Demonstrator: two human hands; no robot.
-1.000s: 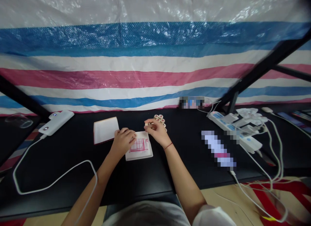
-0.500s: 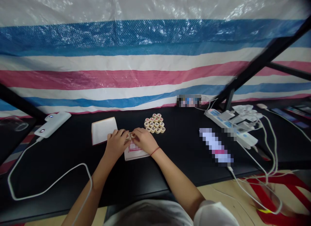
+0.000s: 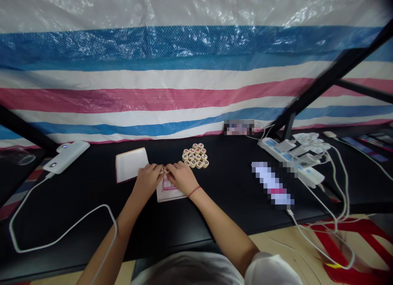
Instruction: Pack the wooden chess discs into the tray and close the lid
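My left hand (image 3: 147, 178) and my right hand (image 3: 181, 177) meet over the far edge of a white box (image 3: 172, 193) with a pink grid drawn on it. Between their curled fingers show round wooden Chinese chess pieces (image 3: 166, 170) with red characters; fingers cover part of them. Each hand's fingertips close on a piece. Just beyond my right hand sits a cluster of stacked Chinese chess pieces (image 3: 198, 157), some marked red and some black. To the left of my left hand lies a white open box lid (image 3: 130, 164), its inside facing up.
A white power bank (image 3: 67, 156) with a looping cable (image 3: 58, 238) occupies the left of the black table (image 3: 227, 211). A blurred-out phone (image 3: 273, 183) and a white power strip (image 3: 291, 160) with plugs and cables lie right. A striped tarp (image 3: 153, 100) hangs behind.
Both hands stay over the box's far edge. The fingers have shifted slightly, and the pieces between them sit a little further left. The stacked cluster has not moved.
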